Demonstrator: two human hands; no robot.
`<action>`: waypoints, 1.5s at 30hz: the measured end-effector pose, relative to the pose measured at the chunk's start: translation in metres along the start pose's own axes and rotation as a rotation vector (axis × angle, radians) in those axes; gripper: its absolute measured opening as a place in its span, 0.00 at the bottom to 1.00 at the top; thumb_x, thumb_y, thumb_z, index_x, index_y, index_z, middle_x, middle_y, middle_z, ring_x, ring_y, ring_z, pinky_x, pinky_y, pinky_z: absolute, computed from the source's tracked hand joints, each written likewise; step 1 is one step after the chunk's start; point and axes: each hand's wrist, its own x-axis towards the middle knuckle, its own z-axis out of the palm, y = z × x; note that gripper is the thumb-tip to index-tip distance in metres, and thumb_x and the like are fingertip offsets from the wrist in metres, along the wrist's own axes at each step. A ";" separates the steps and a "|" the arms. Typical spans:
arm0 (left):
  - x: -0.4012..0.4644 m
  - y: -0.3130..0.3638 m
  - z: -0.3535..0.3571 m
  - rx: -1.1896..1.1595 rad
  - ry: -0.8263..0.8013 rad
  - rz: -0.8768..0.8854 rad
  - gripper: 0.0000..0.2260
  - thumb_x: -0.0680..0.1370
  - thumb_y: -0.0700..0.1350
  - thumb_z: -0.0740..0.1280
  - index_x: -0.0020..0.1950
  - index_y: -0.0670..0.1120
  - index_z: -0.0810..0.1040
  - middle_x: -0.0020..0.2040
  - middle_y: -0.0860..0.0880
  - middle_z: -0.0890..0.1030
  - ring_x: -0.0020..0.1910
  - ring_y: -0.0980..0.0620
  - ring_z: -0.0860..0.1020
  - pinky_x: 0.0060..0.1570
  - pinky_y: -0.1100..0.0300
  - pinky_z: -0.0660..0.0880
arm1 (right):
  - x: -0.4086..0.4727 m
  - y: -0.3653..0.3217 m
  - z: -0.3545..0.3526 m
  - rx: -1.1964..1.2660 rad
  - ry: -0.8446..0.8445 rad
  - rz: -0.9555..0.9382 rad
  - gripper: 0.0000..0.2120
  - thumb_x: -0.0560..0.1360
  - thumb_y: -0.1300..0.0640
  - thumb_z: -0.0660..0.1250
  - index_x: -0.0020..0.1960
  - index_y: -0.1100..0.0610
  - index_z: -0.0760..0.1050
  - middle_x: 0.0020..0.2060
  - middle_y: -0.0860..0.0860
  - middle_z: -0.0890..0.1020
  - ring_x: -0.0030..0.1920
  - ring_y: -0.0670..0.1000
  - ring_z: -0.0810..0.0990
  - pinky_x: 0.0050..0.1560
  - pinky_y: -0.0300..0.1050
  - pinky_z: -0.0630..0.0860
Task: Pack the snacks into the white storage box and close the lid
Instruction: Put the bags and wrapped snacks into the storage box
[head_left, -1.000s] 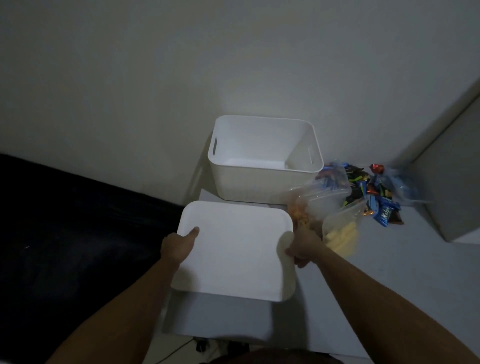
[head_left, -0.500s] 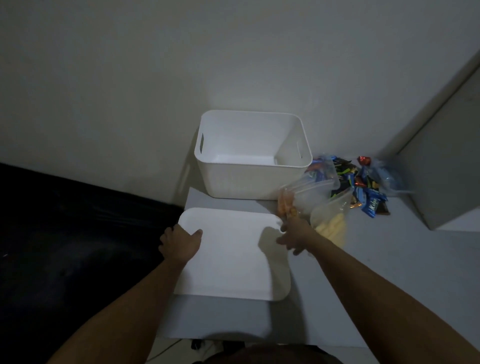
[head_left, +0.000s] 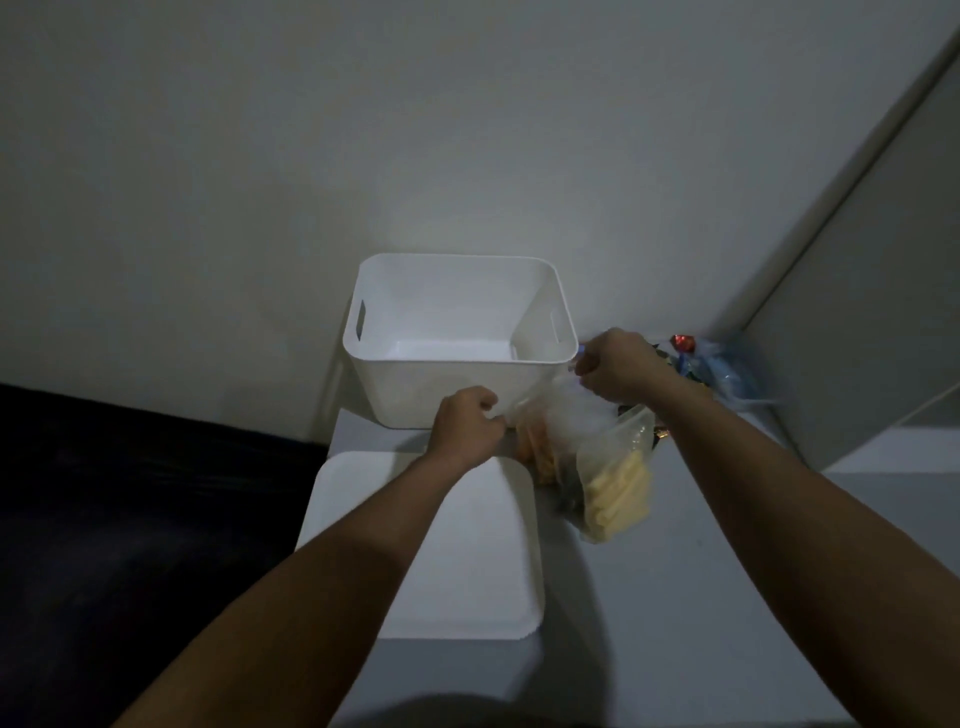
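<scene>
The white storage box (head_left: 415, 384) stands open and empty against the wall. Its white lid (head_left: 483, 587) lies flat on the table in front of it. To the right of the lid sit clear zip bags: one with orange snacks (head_left: 537, 447) and one with yellow sticks (head_left: 618, 493). My left hand (head_left: 467, 428) pinches the left top corner of the orange-snack bag. My right hand (head_left: 621, 366) grips the bag's right top edge, beside the box's right wall. Wrapped candies in a clear bag (head_left: 717, 371) lie behind my right hand, partly hidden.
The light grey table (head_left: 727, 597) runs to the right and toward me. A dark surface (head_left: 130, 519) lies left of the table. A grey panel (head_left: 857, 312) rises at the right, close to the candies. The wall stands right behind the box.
Both hands let go of the lid, which now lies on the table. They moved forward and right and took hold of the orange-snack bag's top edge.
</scene>
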 end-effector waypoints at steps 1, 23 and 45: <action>0.003 0.005 0.005 0.002 -0.005 0.006 0.18 0.73 0.44 0.71 0.62 0.41 0.78 0.60 0.44 0.81 0.58 0.46 0.78 0.61 0.56 0.74 | 0.004 0.007 0.000 -0.002 0.027 0.011 0.09 0.76 0.61 0.64 0.50 0.61 0.83 0.38 0.52 0.80 0.41 0.52 0.77 0.36 0.39 0.70; 0.031 0.046 0.057 0.094 0.041 -0.092 0.04 0.71 0.38 0.72 0.44 0.43 0.86 0.42 0.46 0.85 0.42 0.51 0.82 0.45 0.59 0.78 | 0.081 0.082 0.050 0.077 -0.203 0.001 0.39 0.65 0.63 0.77 0.71 0.62 0.63 0.63 0.60 0.75 0.64 0.60 0.74 0.63 0.54 0.74; 0.030 0.124 -0.002 0.413 0.192 0.067 0.08 0.72 0.39 0.64 0.45 0.45 0.82 0.45 0.47 0.83 0.40 0.49 0.75 0.39 0.59 0.68 | 0.076 0.088 -0.035 0.140 0.162 -0.294 0.12 0.70 0.71 0.67 0.48 0.60 0.84 0.44 0.55 0.85 0.42 0.51 0.81 0.48 0.44 0.80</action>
